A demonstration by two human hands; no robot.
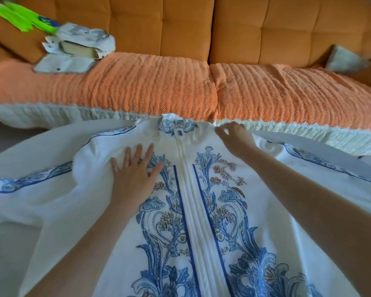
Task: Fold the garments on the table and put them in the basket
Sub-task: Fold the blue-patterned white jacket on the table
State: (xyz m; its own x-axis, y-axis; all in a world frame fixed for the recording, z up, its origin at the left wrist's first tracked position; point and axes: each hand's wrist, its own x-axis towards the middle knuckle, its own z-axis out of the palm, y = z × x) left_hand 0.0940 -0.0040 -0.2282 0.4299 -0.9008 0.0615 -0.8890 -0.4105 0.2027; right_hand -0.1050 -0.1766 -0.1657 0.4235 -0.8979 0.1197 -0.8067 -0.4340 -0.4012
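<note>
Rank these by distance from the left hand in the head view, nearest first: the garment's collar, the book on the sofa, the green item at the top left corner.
From the left hand, flat on the white garment:
1. Collar, just up and right, at the garment's top edge.
2. Book, on the sofa seat, up and left.
3. Green item, far top left corner.

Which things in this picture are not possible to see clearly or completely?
- Basket: nowhere in the head view.
- Table: covered by the white garment.
- Garment's hem: cut off by the bottom edge.
- Pile on the sofa: too blurred to identify.
- Right hand: whether its fingers pinch the cloth is unclear.
</note>
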